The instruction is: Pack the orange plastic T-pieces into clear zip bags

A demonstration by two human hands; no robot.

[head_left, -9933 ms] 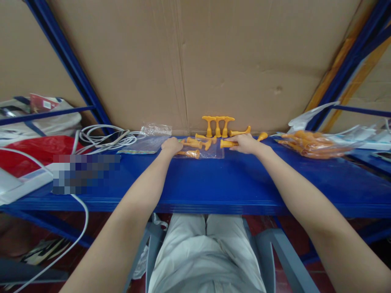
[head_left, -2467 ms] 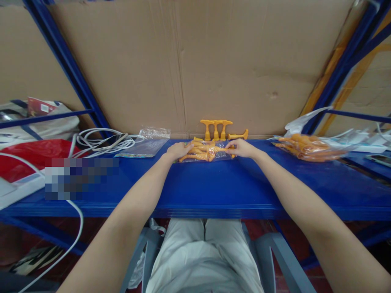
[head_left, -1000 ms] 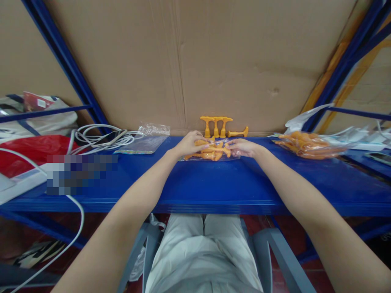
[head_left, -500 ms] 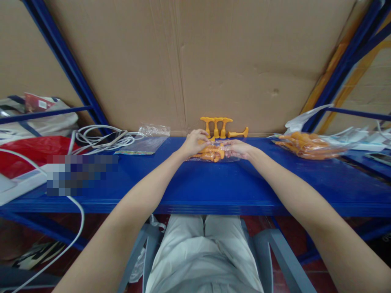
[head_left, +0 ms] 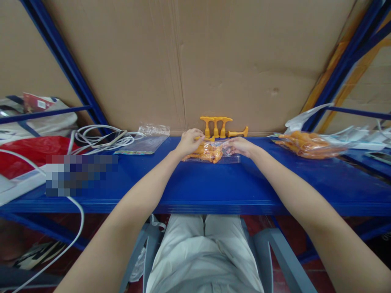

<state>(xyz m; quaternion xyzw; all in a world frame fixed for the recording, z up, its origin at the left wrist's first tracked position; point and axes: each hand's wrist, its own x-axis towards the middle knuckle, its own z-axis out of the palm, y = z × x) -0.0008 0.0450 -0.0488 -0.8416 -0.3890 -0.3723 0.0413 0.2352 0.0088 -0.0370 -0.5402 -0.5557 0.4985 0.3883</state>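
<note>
A clear plastic bag [head_left: 210, 154] with several orange hammer-shaped pieces in it lies on the blue table between my hands. My left hand [head_left: 190, 143] is closed at the bag's upper left, with an orange hammer-shaped piece [head_left: 209, 139] sticking out from its fingers. At the opposite end, my right hand [head_left: 242, 146] pinches the bag's clear edge. Just behind, three orange hammer-shaped pieces [head_left: 216, 127] stand heads up against the cardboard. Another hammer-shaped piece [head_left: 238, 133] lies on its side to their right.
A filled bag of orange pieces [head_left: 308, 145] lies at the right, near white power strips [head_left: 363, 140] and a phone [head_left: 380, 157]. Flat clear packaging [head_left: 142, 144], coiled white cable [head_left: 100, 138] and a red bag [head_left: 36, 152] lie left. Cardboard [head_left: 214, 61] closes off the back.
My left hand has shifted slightly left. The bag has moved a little left too, and its clear end lies more spread out beneath my right hand.
</note>
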